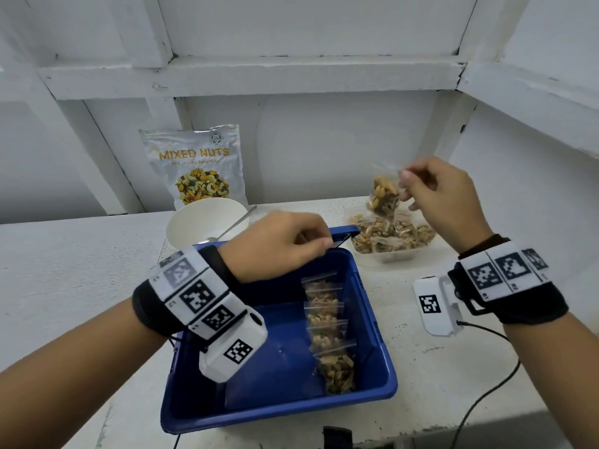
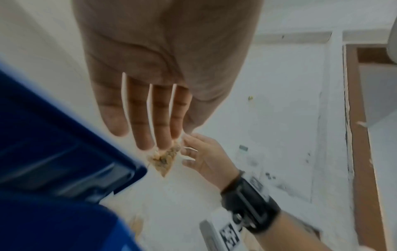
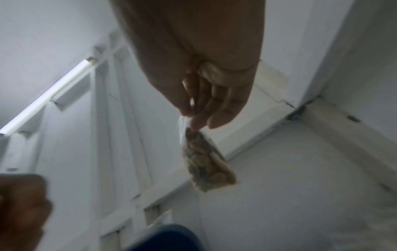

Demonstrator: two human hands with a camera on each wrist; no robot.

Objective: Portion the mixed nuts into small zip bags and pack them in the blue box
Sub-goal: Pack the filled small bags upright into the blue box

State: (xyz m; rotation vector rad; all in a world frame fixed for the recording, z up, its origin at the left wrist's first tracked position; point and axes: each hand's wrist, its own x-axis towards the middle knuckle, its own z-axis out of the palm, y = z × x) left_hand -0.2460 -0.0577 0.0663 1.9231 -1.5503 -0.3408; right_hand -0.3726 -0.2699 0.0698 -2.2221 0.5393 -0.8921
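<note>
Nut-filled zip bag [image 1: 384, 193] hangs pinched at its top by the right hand [image 1: 444, 196], above a clear tub [image 1: 397, 251] of nuts. Left hand [image 1: 275, 243], fingers relaxed and empty, hovers over the blue box [image 1: 376, 367] at the tabletop's [image 1: 81, 260] front edge, where filled bags [image 1: 327, 332] lie.

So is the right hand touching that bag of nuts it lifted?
Touching. The right wrist view shows the right hand pinching the nut bag by its top edge.

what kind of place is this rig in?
Probably a makeshift packing bench, not a kitchen: a rough white-painted table against bare white panelled walls, holding only a mixed nuts pouch and blue box.
</note>
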